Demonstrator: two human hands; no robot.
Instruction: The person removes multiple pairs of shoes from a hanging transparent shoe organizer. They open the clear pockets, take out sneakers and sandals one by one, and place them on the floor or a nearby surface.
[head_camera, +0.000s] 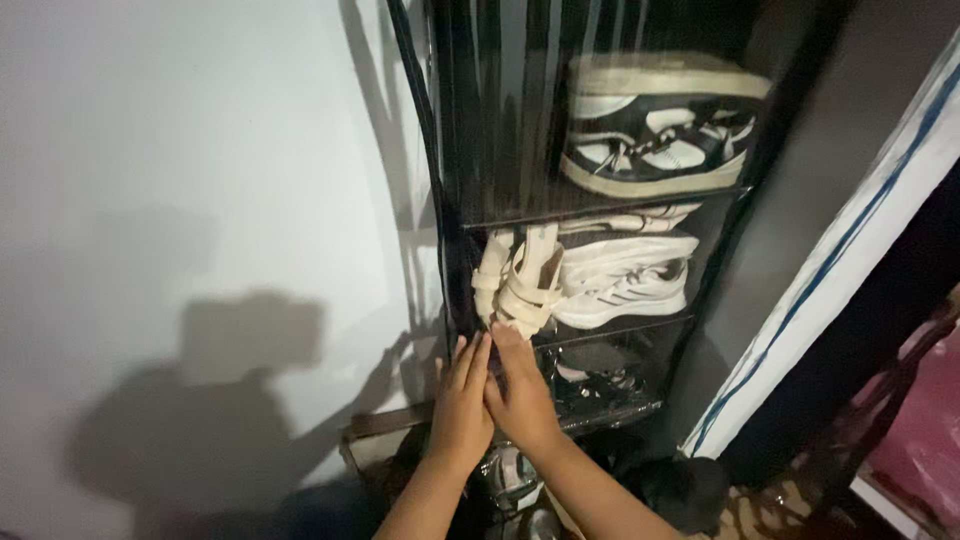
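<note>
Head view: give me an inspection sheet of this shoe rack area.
Surface: dark shoe rack with a clear plastic cover, shelves stacked.
Job's things: cream strappy sandals and white sneakers on the middle shelf.
Clutter: dark-and-white sneakers on the top shelf; more shoes lower down, dim.
Hands: left hand and right hand flat on the cover, side by side, holding nothing.
Cables: nothing seen.
Surroundings: white wall on the left with shadows; white blue-striped panel on the right.
</note>
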